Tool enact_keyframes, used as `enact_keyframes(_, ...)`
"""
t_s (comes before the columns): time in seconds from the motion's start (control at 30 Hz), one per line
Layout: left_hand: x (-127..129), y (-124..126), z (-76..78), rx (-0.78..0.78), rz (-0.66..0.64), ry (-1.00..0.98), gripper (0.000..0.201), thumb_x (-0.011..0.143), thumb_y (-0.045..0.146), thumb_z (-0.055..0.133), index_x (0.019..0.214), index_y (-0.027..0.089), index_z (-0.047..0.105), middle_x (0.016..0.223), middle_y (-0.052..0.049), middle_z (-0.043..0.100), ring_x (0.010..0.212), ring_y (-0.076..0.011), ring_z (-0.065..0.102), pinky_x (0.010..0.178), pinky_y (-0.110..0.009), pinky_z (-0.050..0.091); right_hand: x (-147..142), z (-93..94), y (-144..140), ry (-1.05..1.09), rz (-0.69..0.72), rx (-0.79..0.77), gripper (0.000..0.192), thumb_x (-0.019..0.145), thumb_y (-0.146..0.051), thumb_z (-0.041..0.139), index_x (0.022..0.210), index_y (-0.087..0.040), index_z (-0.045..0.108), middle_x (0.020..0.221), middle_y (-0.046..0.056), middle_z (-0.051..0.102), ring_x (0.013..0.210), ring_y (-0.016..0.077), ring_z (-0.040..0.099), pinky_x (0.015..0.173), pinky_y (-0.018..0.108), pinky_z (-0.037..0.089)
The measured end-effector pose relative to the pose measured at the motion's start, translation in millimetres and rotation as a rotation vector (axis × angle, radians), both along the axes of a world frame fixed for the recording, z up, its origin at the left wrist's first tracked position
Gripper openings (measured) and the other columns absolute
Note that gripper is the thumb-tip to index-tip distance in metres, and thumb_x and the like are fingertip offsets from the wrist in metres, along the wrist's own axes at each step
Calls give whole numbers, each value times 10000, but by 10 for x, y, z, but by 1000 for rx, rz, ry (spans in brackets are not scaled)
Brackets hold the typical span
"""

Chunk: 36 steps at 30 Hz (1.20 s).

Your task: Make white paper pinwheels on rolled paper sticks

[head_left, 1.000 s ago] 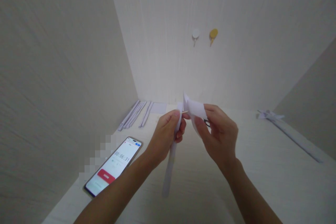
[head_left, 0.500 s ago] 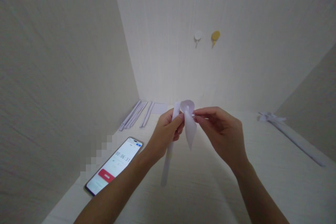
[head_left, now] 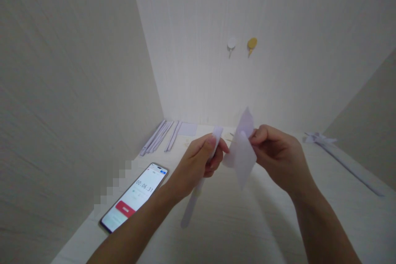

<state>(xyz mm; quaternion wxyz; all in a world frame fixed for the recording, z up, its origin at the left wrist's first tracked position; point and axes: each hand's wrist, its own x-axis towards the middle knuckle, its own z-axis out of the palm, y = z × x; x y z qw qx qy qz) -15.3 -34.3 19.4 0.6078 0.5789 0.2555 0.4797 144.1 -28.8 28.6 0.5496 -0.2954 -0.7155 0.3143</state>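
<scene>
i see a folded white paper piece held in the air over the table, pinched at its upper edge by the right hand, fingers closed on it. just left, the left hand grips a long paper strip, fingers clamped near its top, the strip hanging down toward the table. the two papers sit near each other; can't tell if they touch. a phone with a timer screen lies at the left, more paper strips by the back wall, a paper pinwheel at far right, two wall hooks above.
</scene>
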Motion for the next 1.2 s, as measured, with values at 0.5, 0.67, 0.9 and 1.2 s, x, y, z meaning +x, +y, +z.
enact_keyframes(0.5, 6, -46, 19, -87, -40, -25, 292, 818, 360, 331, 643, 153, 439, 432, 62, 295, 355, -29, 190, 330, -163, 106, -70, 10, -26, 93, 54, 0, 172, 660, -55, 564, 581, -186, 485, 608, -30, 524, 553, 68, 489, 471, 167, 393)
enact_keyframes(0.67, 8, -52, 32, -108, -43, -26, 283, 814, 359, 336, 652, 152, 440, 433, 63, 297, 357, -28, 188, 332, -157, 111, -56, 9, -23, 107, 65, -19, 165, 660, -73, 565, 581, -188, 477, 604, -27, 532, 536, 73, 492, 448, 174, 387)
enact_keyframes(0.9, 21, -40, 23, -113, -38, -13, 291, 812, 365, 336, 643, 151, 438, 428, 65, 300, 352, -29, 193, 329, -157, 116, -56, -3, -26, 58, 37, -23, 161, 661, -86, 559, 581, -189, 464, 606, -22, 523, 548, 86, 493, 458, 193, 391)
enact_keyframes(1.2, 89, -12, -31, -119, -12, -39, 300, 804, 388, 348, 624, 157, 415, 413, 71, 299, 344, -28, 217, 325, -149, 133, -134, -38, -49, 24, -170, 153, 161, 688, -82, 521, 603, -194, 441, 629, -15, 521, 574, 100, 488, 510, 229, 390)
